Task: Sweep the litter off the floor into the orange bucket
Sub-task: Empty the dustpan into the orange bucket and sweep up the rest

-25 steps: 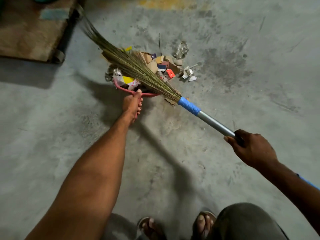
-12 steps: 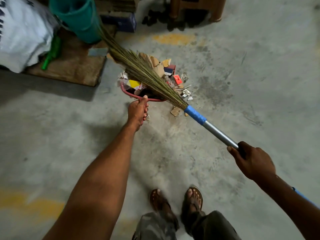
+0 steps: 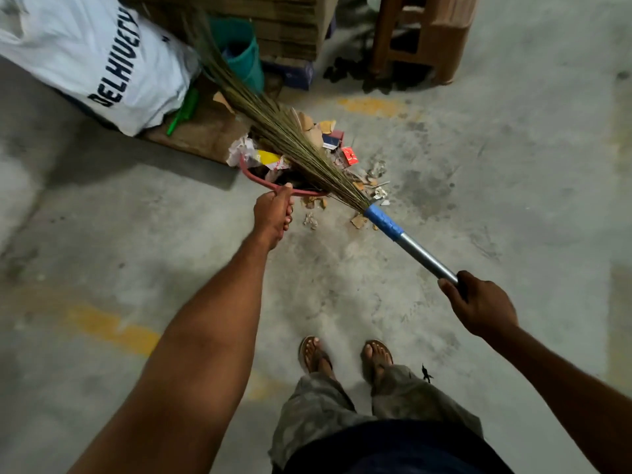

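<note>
My left hand (image 3: 273, 213) grips the near rim of the orange bucket (image 3: 254, 176), which lies tipped on the floor with paper and wrappers inside. My right hand (image 3: 478, 304) holds the metal handle of a grass broom (image 3: 294, 138). The bristles lie across the bucket's mouth and fan out to the upper left. A pile of litter (image 3: 338, 145), with cardboard scraps and small red and blue boxes, sits just right of the bucket. Several small scraps (image 3: 357, 220) lie on the floor near the broom's blue collar.
A white printed sack (image 3: 89, 59) rests on a wooden pallet (image 3: 201, 131) at the upper left, beside a teal bucket (image 3: 242, 56). Stacked cardboard and a brown stool (image 3: 424, 32) stand behind. My sandalled feet (image 3: 345, 354) are below, on bare concrete floor.
The view has lifted and drawn back, so the sack, teal bucket and stool have come into sight. Both hands keep their grips; the broom lies across the bucket as before.
</note>
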